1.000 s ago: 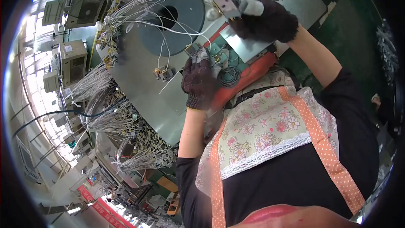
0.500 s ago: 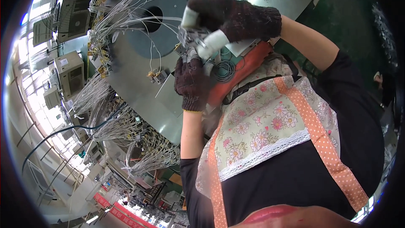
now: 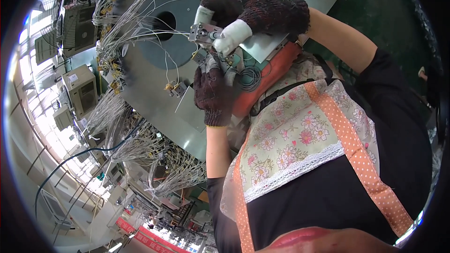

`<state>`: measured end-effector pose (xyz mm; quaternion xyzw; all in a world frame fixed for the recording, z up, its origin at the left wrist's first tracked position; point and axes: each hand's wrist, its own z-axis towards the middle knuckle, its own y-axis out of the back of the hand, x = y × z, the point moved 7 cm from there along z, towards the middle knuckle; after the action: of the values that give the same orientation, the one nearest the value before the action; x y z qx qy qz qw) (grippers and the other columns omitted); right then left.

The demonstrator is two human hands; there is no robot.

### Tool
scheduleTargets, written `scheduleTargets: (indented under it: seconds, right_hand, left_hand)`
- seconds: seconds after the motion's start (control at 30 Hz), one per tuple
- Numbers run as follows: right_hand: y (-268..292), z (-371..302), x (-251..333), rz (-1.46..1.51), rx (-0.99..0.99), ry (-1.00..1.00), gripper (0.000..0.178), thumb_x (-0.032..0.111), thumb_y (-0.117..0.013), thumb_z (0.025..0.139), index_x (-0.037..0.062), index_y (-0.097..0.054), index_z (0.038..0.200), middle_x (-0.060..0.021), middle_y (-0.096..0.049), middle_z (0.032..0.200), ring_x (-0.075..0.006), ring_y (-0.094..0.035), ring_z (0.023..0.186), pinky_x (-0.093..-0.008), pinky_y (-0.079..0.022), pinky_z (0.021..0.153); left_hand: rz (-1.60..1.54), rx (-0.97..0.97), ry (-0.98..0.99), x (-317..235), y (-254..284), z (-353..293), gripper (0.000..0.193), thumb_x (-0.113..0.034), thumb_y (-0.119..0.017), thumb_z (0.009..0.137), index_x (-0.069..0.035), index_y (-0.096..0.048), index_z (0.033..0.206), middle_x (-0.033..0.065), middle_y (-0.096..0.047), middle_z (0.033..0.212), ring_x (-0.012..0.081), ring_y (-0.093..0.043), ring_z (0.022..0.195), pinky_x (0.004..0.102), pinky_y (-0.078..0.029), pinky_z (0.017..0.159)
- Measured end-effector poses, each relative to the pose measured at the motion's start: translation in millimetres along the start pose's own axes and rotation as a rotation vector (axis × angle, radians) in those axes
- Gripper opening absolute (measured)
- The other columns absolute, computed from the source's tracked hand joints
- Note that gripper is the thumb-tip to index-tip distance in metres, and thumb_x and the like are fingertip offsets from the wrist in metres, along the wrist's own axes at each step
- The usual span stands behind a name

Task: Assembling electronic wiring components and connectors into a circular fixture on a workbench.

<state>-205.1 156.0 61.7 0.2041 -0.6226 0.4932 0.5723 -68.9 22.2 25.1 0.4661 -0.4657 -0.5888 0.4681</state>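
So my right fingers (image 3: 233, 36) are pinching a block (image 3: 200, 33) over the desk (image 3: 145, 82), toward the edge nearest me, probably so its top is facing my eyes. Left fingers (image 3: 212, 63) are resting close by it, can't tell if they're gripping anything.

The knit gloves (image 3: 286, 15) on my right hand (image 3: 260, 11) and left hand (image 3: 210, 89) are dark maroon-brown, the left one edged in yellow; my right fingers' wraps (image 3: 237, 32) are white. The metal block (image 3: 200, 33) is silver-grey. My worktop (image 3: 145, 89) is silvery, the disc (image 3: 157, 55) slate grey, the cables (image 3: 136, 11) whitish, the padding (image 3: 275, 83) orange-red. My apron (image 3: 300, 136) is pale green with pink and white flowers, its lace (image 3: 295, 173) white, its straps (image 3: 358, 166) orange with white dots. My sleeves (image 3: 393, 82) are plain black, the floor (image 3: 379, 23) dark green.
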Motion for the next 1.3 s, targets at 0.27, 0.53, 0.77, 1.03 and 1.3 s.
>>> scheduleTargets:
  seconds: [0.27,0.53,0.77,1.03,1.3]
  right_hand:
    - [-11,-5,9,-0.062,-0.015,0.021,0.043,0.027,-0.083,0.083,0.0011,-0.067,0.112,-0.0064,-0.073,0.100,-0.0131,-0.070,0.093,-0.0302,-0.056,0.083]
    - [8,-4,12,-0.176,-0.015,0.044,0.045,0.035,-0.088,0.080,0.0039,-0.069,0.106,-0.0043,-0.072,0.096,-0.0136,-0.066,0.088,-0.0321,-0.054,0.081]
    - [-18,-10,-14,-1.187,0.110,0.524,0.049,0.002,-0.071,0.067,0.0052,-0.066,0.115,-0.0167,-0.065,0.098,-0.0431,-0.063,0.095,-0.0462,-0.054,0.081]
    - [-4,-20,-71,-0.699,-0.050,-0.016,0.061,0.000,-0.081,0.070,0.0010,-0.060,0.128,-0.0087,-0.065,0.114,-0.0181,-0.063,0.105,-0.0359,-0.054,0.092]
    - [3,-13,-58,-0.548,0.109,-0.144,0.059,0.004,-0.074,0.082,0.0011,-0.055,0.137,-0.0065,-0.065,0.117,-0.0183,-0.063,0.106,-0.0342,-0.051,0.097]
  left_hand:
    - [0.024,0.017,-0.054,3,-7,-13,0.058,-0.036,-0.074,0.089,-0.007,-0.062,0.138,0.0161,-0.075,0.106,0.0369,-0.069,0.105,0.0479,-0.051,0.104]
    - [0.005,0.030,-0.066,-1,-11,8,0.058,-0.040,-0.074,0.089,-0.003,-0.065,0.133,0.0173,-0.075,0.108,0.0404,-0.070,0.098,0.0492,-0.055,0.094]
    - [-0.130,-0.049,0.120,28,-33,-16,0.027,-0.017,-0.064,0.084,-0.008,-0.069,0.109,0.0157,-0.068,0.101,0.0358,-0.066,0.099,0.0457,-0.053,0.089]
    - [0.183,-0.354,0.134,23,-66,-22,0.016,-0.014,-0.064,0.072,-0.002,-0.061,0.081,0.0163,-0.062,0.068,0.0332,-0.063,0.069,0.0476,-0.055,0.068]
    - [0.381,-0.516,0.061,-9,13,-21,0.017,-0.004,-0.069,0.073,-0.006,-0.052,0.071,0.0139,-0.061,0.058,0.0260,-0.061,0.053,0.0414,-0.053,0.053]
